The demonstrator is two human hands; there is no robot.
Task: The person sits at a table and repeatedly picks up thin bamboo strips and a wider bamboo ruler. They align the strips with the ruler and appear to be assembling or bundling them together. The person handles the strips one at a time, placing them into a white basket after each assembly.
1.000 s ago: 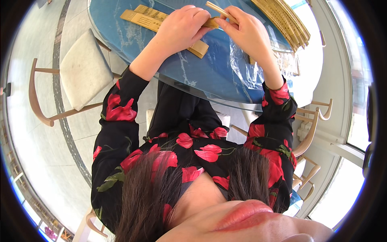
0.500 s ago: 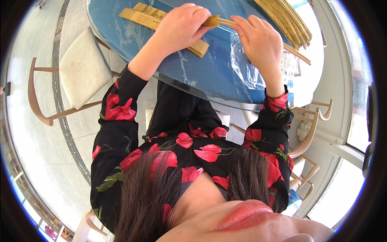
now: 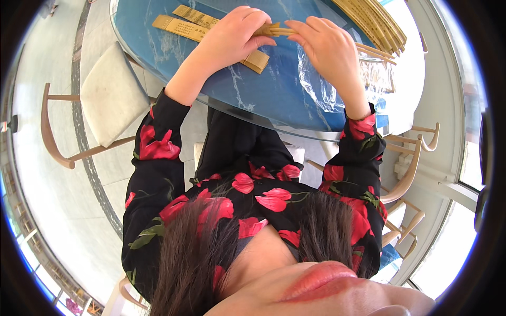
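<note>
My left hand (image 3: 232, 38) is closed around a gold-brown paper chopstick sleeve (image 3: 267, 30), whose end pokes out past the thumb and fingers. Close beside it, my right hand (image 3: 328, 48) pinches slim wooden chopsticks (image 3: 377, 53). Their near ends meet the mouth of the sleeve, and their other ends stick out beyond the right hand; how deep they sit inside is hidden. Under my left hand, two more printed paper sleeves (image 3: 176, 25) lie on the table, partly covered by the hand and wrist.
A blue marbled round table (image 3: 279, 97) bears everything. Fanned paper sleeves (image 3: 369, 23) are stacked at its far right. Crinkled clear plastic (image 3: 321, 89) lies below my right hand. A cushioned wooden chair (image 3: 113, 95) stands to the left, with more wooden chairs (image 3: 408, 174) at the right.
My right hand has come nearer to the left one, and less of the chopsticks shows between them. Their far ends have shifted left and up.
</note>
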